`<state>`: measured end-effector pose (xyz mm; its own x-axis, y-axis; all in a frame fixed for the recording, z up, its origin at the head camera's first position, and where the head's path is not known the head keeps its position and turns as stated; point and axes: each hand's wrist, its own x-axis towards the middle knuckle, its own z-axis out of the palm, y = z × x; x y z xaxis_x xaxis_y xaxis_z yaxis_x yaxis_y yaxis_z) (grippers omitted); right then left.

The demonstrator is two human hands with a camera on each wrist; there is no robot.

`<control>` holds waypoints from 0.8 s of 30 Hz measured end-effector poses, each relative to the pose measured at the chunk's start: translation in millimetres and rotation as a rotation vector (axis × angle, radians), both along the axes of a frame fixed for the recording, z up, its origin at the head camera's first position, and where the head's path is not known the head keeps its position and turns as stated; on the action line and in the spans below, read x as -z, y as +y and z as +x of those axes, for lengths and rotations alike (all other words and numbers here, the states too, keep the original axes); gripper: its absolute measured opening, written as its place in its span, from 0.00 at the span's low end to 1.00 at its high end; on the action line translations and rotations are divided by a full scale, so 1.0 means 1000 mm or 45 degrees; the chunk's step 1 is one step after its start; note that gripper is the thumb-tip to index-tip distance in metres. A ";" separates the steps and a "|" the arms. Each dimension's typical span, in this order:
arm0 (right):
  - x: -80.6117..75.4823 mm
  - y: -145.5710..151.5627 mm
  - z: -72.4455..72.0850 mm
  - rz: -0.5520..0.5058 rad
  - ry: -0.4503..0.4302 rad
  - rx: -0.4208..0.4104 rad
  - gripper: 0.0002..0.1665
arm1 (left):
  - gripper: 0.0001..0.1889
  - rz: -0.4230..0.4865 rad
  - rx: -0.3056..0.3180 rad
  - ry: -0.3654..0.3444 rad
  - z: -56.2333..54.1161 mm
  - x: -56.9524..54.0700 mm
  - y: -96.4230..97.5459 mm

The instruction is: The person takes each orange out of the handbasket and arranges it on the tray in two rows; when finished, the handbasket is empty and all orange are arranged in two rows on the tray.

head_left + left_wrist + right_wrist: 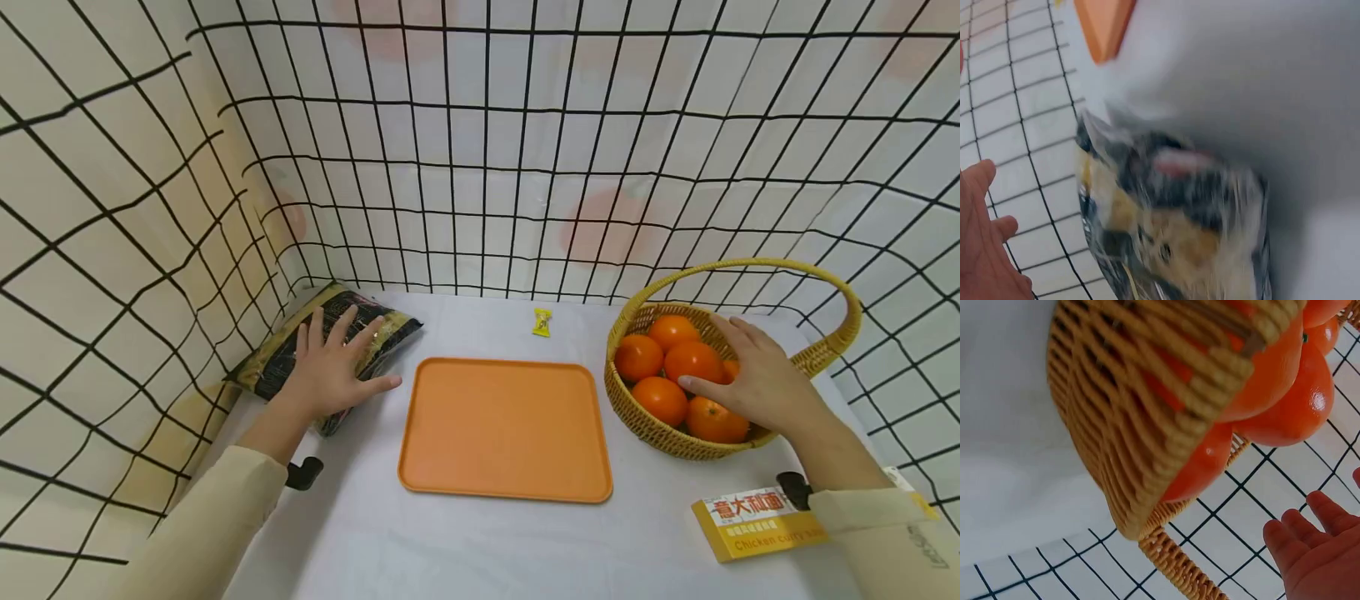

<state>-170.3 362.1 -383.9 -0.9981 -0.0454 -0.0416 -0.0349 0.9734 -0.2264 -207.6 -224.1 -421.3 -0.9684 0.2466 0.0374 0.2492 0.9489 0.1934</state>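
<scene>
My left hand is spread over a glossy black-and-gold plastic packet at the back left, its fingers overlapping the packet in the head view. In the left wrist view the crinkled packet shows apart from the fingers. On the right, my right hand hovers with extended fingers over a wicker basket of several oranges. A gap separates the fingers from the basket in the right wrist view. Neither hand holds anything.
An orange rectangular tray lies in the middle of the white cloth. Behind it is a small yellow wrapped candy. A yellow-and-white pasta box lies near the right forearm. Black wire grid panels enclose the back and sides.
</scene>
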 end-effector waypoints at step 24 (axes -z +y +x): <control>0.023 -0.002 0.000 -0.232 0.024 -0.020 0.63 | 0.37 0.385 0.061 -0.014 0.042 0.043 0.049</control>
